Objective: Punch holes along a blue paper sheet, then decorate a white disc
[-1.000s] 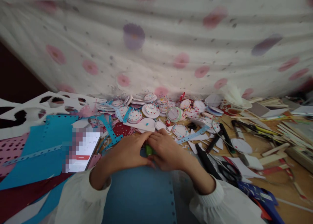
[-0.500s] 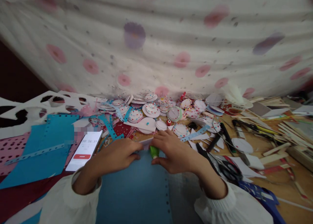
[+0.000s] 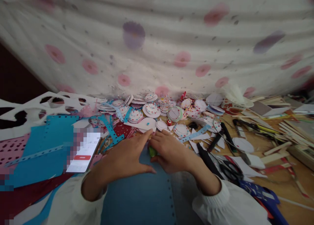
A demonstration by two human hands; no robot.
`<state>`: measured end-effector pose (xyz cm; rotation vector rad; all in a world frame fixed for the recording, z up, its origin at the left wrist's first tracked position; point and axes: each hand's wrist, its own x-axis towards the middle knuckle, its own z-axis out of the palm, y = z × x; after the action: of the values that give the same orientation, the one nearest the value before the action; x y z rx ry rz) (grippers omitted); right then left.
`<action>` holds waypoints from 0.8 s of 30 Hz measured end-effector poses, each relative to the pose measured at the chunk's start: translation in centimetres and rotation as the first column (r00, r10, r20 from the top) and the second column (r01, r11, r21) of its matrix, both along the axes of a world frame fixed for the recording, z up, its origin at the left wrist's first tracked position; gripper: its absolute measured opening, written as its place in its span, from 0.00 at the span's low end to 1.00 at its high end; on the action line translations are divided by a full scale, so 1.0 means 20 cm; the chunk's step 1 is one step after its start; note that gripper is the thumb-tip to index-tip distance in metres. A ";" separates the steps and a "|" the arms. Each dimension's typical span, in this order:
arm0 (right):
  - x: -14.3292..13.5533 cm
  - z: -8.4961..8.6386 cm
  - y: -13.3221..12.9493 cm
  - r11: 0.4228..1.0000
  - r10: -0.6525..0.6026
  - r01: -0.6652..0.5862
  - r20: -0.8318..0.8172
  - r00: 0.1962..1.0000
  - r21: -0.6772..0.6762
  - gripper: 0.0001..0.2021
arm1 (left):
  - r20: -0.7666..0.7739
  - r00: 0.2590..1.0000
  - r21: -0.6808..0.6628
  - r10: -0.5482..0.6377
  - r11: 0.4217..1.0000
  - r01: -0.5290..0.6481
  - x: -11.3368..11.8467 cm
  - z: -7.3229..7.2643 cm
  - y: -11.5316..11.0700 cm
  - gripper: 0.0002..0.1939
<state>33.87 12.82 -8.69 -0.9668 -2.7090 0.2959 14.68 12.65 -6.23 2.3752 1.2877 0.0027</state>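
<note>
"How's the light?"

"Dim and greyish. The hanging cloth [image 3: 157, 31] looks dull, its folds shaded softly, and the upper left edge of the scene sinks almost to black. I can't tell where the light comes from."

"Anything bright?"

"The phone [image 3: 84, 156], whose pale screen glows well above its surroundings (blocky mosaic patches cover part of it, and a few more sit at the lower left border)."

"Sharpness?"

"Soft all over. The left hand [image 3: 127, 154] and right hand [image 3: 170, 151] have slightly smeared outlines, and the green object [image 3: 152, 152] between the right fingers is too blurred and shaded to make out."

"Edges?"

"Stretched, wide-angle fashion, with the far right corner smudged."
</note>
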 end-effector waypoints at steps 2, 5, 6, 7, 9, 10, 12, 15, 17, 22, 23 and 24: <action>-0.01 0.00 -0.01 1.000 -0.007 0.007 0.032 0.999 0.010 0.16 | 0.033 0.999 0.008 -0.026 1.000 0.026 0.04 -0.01 0.00 0.50; -0.02 0.01 -0.01 1.000 -0.018 0.017 0.084 0.996 0.015 0.15 | 0.072 0.995 0.014 -0.072 0.997 0.071 0.07 -0.03 0.01 0.42; -0.02 0.01 -0.01 1.000 -0.017 0.016 0.093 0.995 0.018 0.15 | 0.072 0.994 0.020 -0.087 0.996 0.086 0.07 -0.03 0.02 0.41; -0.02 0.01 -0.01 1.000 -0.014 0.011 0.099 0.995 0.023 0.15 | 0.064 0.993 0.030 -0.101 0.995 0.100 0.07 -0.04 0.03 0.40; -0.02 -0.01 0.00 0.999 -0.004 0.000 0.110 0.994 0.038 0.16 | 0.040 0.991 0.050 -0.125 0.991 0.122 0.07 -0.04 0.04 0.40; -0.02 -0.02 0.00 0.999 0.001 -0.006 0.115 0.993 0.049 0.16 | 0.029 0.991 0.057 -0.133 0.990 0.131 0.07 -0.04 0.04 0.41; -0.02 -0.03 0.00 0.998 0.005 -0.013 0.116 0.993 0.067 0.16 | 0.013 0.990 0.060 -0.142 0.988 0.141 0.06 -0.04 0.05 0.41; -0.03 -0.05 0.01 0.997 0.009 -0.017 0.102 0.995 0.076 0.16 | 0.011 0.989 0.061 -0.151 0.987 0.150 0.06 -0.05 0.05 0.40; -0.03 -0.05 0.01 0.998 0.007 -0.013 0.106 0.994 0.064 0.16 | 0.027 0.988 0.067 -0.151 0.987 0.149 0.06 -0.06 0.06 0.39; -0.03 -0.03 0.01 0.999 -0.024 0.027 0.093 0.995 -0.039 0.17 | 0.076 0.994 0.006 -0.084 0.996 0.084 0.05 -0.07 0.06 0.43; -0.03 -0.03 0.01 0.998 -0.024 0.028 0.072 0.997 -0.054 0.18 | 0.089 0.994 -0.019 -0.070 0.997 0.072 0.05 -0.08 0.06 0.46; -0.02 -0.03 0.01 0.998 -0.020 0.023 0.050 0.999 -0.066 0.20 | 0.105 0.992 -0.043 -0.064 0.997 0.069 0.04 -0.08 0.06 0.49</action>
<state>33.46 13.06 -9.26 -1.0339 -2.7474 0.3643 15.50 13.82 -7.83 2.3451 1.1478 0.0737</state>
